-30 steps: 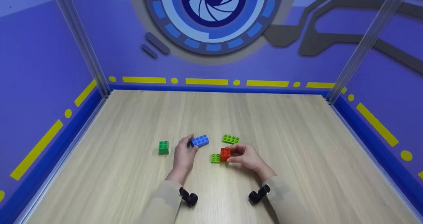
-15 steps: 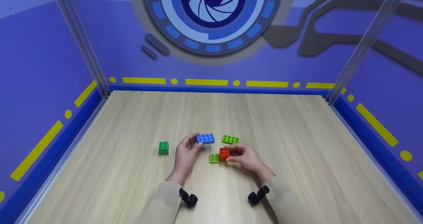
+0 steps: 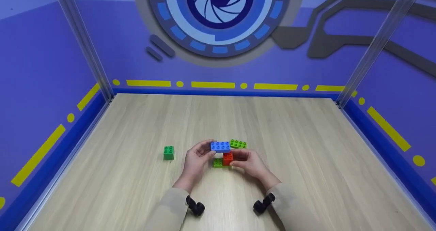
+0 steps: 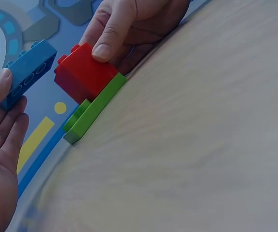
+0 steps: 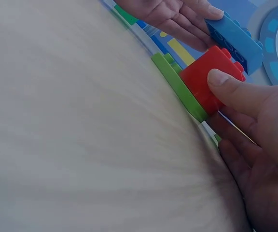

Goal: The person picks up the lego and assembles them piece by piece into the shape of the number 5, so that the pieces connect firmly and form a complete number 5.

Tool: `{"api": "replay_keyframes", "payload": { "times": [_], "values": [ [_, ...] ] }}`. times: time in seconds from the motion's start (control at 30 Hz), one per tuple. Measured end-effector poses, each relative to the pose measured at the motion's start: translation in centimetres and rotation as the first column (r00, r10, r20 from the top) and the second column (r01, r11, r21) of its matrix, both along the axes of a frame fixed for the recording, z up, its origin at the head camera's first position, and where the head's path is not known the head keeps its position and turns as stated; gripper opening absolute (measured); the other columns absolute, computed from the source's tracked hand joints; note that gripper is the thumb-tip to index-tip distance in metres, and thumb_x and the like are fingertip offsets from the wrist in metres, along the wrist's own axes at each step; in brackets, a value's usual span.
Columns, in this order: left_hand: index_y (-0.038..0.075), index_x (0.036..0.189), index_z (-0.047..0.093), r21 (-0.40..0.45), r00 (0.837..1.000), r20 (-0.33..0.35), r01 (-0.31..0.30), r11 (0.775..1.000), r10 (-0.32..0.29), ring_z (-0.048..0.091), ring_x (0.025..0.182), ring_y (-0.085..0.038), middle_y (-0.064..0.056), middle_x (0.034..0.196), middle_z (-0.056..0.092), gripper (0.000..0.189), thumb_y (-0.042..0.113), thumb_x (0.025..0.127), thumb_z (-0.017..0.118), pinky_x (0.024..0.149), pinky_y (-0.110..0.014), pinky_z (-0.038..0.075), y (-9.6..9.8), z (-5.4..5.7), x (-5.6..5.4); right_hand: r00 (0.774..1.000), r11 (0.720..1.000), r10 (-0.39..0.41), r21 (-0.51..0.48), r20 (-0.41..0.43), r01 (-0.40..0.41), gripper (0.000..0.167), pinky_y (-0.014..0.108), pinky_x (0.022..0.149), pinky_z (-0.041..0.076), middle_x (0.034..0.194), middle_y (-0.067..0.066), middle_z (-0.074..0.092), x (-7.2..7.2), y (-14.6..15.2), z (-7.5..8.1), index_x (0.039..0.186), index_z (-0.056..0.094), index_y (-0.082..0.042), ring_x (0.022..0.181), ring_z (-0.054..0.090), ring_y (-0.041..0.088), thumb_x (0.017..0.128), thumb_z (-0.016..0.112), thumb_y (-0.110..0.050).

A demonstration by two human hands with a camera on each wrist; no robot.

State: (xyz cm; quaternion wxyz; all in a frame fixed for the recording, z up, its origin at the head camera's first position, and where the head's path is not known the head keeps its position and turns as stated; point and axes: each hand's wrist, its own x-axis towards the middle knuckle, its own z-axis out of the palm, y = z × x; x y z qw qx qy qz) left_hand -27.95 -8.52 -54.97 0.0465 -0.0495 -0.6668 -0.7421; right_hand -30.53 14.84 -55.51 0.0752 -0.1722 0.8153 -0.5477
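My left hand [image 3: 197, 159] pinches one end of a blue building brick [image 3: 220, 147], studs up, between thumb and fingers. The blue brick is held above and slightly behind a red brick [image 3: 227, 158]; in the left wrist view a gap shows between the blue brick [image 4: 30, 70] and the red one [image 4: 88, 72]. My right hand [image 3: 251, 163] grips the red brick by its right side, thumb in front. Beneath the red brick lies a flat light-green brick [image 4: 95, 108], whose left studs stay bare. From the right wrist, the red brick [image 5: 211, 79] sits on the green one's [image 5: 177, 87] near half.
A second flat light-green brick [image 3: 238, 143] lies on the wooden table [image 3: 289, 128] just behind the right hand. To the left stands a taller dark-green brick [image 3: 169, 152]. Blue-purple panels [image 3: 112, 40] wall the table at the back and sides.
My left hand has lifted the blue brick and carried it right, turning it straighter, to above the red brick. The right hand has shifted slightly left with the red and light-green bricks.
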Motion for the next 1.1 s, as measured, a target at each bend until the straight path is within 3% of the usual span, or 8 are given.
{"api": "replay_keyframes", "payload": {
  "times": [0.17,0.43,0.77,1.1],
  "values": [
    [0.004,0.133,0.066,-0.011,1.0,-0.011,0.029,1.0,-0.029,0.067,0.122,-0.021,-0.014,0.134,0.07,0.043,0.005,0.091,0.076,0.103,-0.025,0.056,0.12,-0.26,0.05,1.0,0.999,-0.001,-0.051,0.004,0.002,0.057,0.046,0.107,0.054,0.133,0.02,0.068,0.09,-0.08,-0.09,0.136,0.064,-0.001,0.12,0.067,0.034,0.084,0.084,-0.014],
    [0.005,0.131,0.068,-0.065,0.999,-0.008,0.047,0.997,-0.047,0.068,0.121,-0.022,-0.013,0.133,0.071,0.041,0.005,0.091,0.076,0.103,-0.027,0.056,0.01,-0.4,0.2,0.999,0.972,-0.044,-0.23,0.015,0.046,0.058,0.028,0.101,0.058,0.136,0.021,0.067,0.34,-0.16,0.18,0.138,0.063,-0.001,0.124,0.066,0.034,0.086,0.084,-0.016],
    [0.003,0.129,0.068,-0.085,0.997,-0.013,0.068,0.994,-0.07,0.069,0.117,-0.023,-0.017,0.129,0.072,0.04,0.005,0.091,0.077,0.1,-0.025,0.057,0.12,-0.43,0.2,0.996,0.971,-0.084,-0.222,0.013,0.085,0.044,0.016,0.095,0.055,0.131,0.02,0.07,0.38,-0.5,0.46,0.132,0.068,-0.002,0.119,0.068,0.028,0.09,0.079,-0.009],
    [0.003,0.128,0.069,-0.094,0.997,0.002,0.071,0.993,-0.071,0.068,0.116,-0.022,-0.017,0.128,0.071,0.038,0.003,0.091,0.076,0.1,-0.023,0.057,-0.02,-0.29,0.51,0.998,0.977,-0.048,-0.212,-0.042,0.038,0.043,0.016,0.094,0.055,0.129,0.024,0.07,0.45,-0.58,0.35,0.132,0.067,0.001,0.119,0.068,0.033,0.092,0.077,-0.01]
  ]
}}
